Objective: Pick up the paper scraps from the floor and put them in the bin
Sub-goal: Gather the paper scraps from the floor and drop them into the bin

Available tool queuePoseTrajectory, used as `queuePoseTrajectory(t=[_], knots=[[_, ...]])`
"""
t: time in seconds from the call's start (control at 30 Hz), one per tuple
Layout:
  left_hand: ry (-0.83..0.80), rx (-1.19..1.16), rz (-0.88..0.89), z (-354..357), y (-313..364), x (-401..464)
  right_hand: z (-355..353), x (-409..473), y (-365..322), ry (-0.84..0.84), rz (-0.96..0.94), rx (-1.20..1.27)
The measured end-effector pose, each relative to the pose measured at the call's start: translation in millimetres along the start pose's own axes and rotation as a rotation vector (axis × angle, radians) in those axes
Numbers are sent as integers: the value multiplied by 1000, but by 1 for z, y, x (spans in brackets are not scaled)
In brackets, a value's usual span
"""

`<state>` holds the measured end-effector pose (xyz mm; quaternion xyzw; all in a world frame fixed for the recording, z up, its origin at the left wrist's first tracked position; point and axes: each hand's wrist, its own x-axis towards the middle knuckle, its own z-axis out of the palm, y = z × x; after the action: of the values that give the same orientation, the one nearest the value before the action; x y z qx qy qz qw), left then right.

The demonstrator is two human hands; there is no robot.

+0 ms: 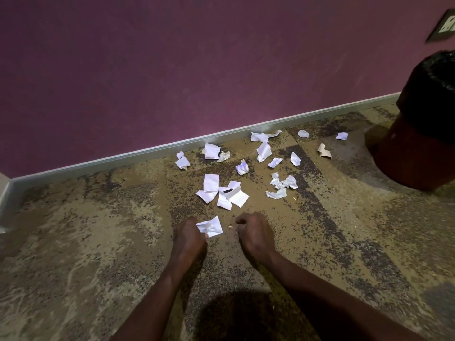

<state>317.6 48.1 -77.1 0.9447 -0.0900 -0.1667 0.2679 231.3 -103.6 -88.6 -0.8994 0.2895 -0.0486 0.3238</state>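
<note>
- Your left hand point(188, 236) has its fingers curled round a crumpled white scrap point(210, 227), holding it low over the carpet point(98, 242).
- Your right hand point(253, 235) is just beside it, apart from the scrap, fingers curled in and holding nothing.
- No writing can be read on any paper; a few pieces show faint bluish marks too blurred to make out.
- Just ahead of your hands lies a cluster of flat scraps point(222, 191), overlapping one another.
- Ahead and to the right of your right hand sits a crumpled wad point(283, 184); further pieces point(263, 151) are scattered beyond, up to the skirting point(123, 159).
- One tan, curled piece point(323, 151) lies far right, near the bin point(423, 134).
- The bin stands well to the right of your right hand, reddish-brown, lined with a black bag point(433, 89) folded over its rim.
- The carpet is mottled tan, grey and dark speckle.
- The wall point(172, 70) ahead is purple, with a pale skirting along its foot.
- A socket plate point(443, 27) is on the wall above the bin, blurred.
</note>
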Motion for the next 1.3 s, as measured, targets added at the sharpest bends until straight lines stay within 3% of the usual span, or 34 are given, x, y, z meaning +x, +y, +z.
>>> queuePoseTrajectory(t=[0.17,0.3,0.53,0.67,0.73,0.8,0.87,0.93,1.1,1.3], knots=[[49,-82,-9,-1,-5,-3,-12,3,8,-143,-162,-77],[55,-109,-25,-2,-6,-3,-5,4,0,-113,-225,-157],[53,-134,-41,-3,-8,-5,4,12,-4,-70,-217,-194],[49,-153,-60,-5,-9,-7,4,22,-2,-156,-173,-159],[50,-168,-65,-7,-8,-7,3,25,-2,-143,-54,4],[51,-182,-63,-8,-5,-8,0,22,-5,-131,171,333],[41,-219,-64,-10,2,-8,-6,14,-12,-250,373,726],[23,-289,-60,-14,14,-9,-14,7,-20,-392,410,952],[-7,-385,23,-36,48,-7,-50,12,-49,-525,336,1152],[38,-433,192,-76,94,-4,-108,37,-81,-583,305,1169]])
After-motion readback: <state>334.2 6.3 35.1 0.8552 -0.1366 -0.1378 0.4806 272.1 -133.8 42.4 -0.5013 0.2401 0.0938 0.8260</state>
